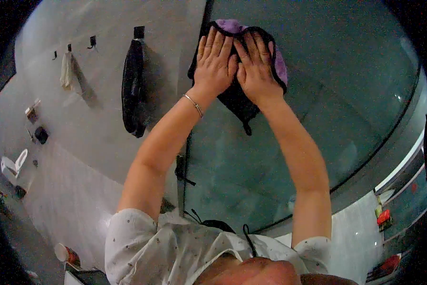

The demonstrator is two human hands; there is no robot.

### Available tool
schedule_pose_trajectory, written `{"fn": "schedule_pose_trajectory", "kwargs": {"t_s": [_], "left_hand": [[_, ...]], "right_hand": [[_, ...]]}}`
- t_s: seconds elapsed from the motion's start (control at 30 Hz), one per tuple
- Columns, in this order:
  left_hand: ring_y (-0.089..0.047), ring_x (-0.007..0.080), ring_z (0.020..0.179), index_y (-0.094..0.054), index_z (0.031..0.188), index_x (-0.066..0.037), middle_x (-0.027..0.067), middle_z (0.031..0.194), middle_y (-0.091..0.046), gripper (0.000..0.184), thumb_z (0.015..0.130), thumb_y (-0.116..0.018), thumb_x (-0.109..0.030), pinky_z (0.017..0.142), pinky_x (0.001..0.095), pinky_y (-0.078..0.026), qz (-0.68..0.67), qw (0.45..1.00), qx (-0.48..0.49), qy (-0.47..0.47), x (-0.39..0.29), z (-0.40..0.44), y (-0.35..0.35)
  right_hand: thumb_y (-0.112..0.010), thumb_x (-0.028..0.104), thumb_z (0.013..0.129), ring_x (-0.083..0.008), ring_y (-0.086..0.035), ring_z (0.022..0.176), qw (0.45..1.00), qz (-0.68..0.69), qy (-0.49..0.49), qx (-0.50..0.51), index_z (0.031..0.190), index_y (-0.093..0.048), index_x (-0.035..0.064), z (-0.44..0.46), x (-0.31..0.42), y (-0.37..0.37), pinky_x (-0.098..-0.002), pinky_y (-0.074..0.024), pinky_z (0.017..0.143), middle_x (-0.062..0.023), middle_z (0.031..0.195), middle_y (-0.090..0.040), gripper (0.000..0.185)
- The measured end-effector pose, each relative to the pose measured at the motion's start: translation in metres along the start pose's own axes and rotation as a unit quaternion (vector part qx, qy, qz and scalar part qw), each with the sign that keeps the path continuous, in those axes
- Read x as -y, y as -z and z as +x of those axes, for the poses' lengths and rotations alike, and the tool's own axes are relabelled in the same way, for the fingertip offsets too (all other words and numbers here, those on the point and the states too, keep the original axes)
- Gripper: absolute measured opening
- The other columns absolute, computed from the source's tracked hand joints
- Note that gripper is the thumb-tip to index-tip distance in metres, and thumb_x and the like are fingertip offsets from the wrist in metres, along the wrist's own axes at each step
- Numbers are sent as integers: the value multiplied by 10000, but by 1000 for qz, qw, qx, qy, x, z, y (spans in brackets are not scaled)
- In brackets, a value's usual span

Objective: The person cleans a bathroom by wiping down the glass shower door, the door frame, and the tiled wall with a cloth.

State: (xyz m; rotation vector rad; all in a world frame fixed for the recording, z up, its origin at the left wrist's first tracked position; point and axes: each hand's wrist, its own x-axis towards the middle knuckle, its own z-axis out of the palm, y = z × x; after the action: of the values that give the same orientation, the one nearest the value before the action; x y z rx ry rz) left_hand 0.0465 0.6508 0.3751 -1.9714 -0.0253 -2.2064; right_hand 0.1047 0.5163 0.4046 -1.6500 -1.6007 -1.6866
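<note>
My left hand (214, 65) lies flat, fingers stretched out, on a black and purple cloth (236, 103). Beside it, my right hand (258, 72) presses flat on the same cloth with its fingers slightly spread. Purple shows along the top and right side of the cloth, and a small loop hangs from its lower corner. Under both hands the cloth rests against a large greenish glass panel (251, 171), close to the panel's dark left edge. A thin bracelet (193, 105) circles my left wrist.
A dark towel (133, 90) and a whitish cloth (69, 73) hang from wall hooks on the left. A dark handle (181, 171) sits at the glass edge. Far left is a white toilet (14, 164). Shelves with colourful items (384, 218) stand at lower right.
</note>
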Motion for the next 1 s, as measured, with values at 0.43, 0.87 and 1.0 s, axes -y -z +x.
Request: {"fn": "schedule_pose_trajectory", "kwargs": {"t_s": [0.43,0.87,1.0], "left_hand": [[-350,411,1269,-537,1175,-62,197,1262,-466,401,856,-505,-302,1065,579,-201,-6,996,84,-1,-33,-73,-8],[-453,370,1203,-613,1122,-174,89,1246,-504,372,807,-579,-369,1030,617,-215,-64,983,172,-20,-113,-207,23],[-406,352,1233,-635,1102,-160,86,1181,-549,382,814,-563,-400,1008,656,-193,-61,947,316,1,-116,-293,30]], "right_hand": [[-445,245,891,-328,-280,1336,999,-20,-34,38,1354,-414,133,-76,16,4,-537,-140,1087,-141,1419,-350,478],[-537,254,818,-289,-387,1259,989,-13,-107,104,1191,-531,144,-260,65,6,-534,-246,1007,-98,1293,-470,389],[-589,262,792,-290,-441,1192,983,21,-99,153,1073,-596,151,-337,94,-22,-521,-316,946,-80,1210,-516,302]]}}
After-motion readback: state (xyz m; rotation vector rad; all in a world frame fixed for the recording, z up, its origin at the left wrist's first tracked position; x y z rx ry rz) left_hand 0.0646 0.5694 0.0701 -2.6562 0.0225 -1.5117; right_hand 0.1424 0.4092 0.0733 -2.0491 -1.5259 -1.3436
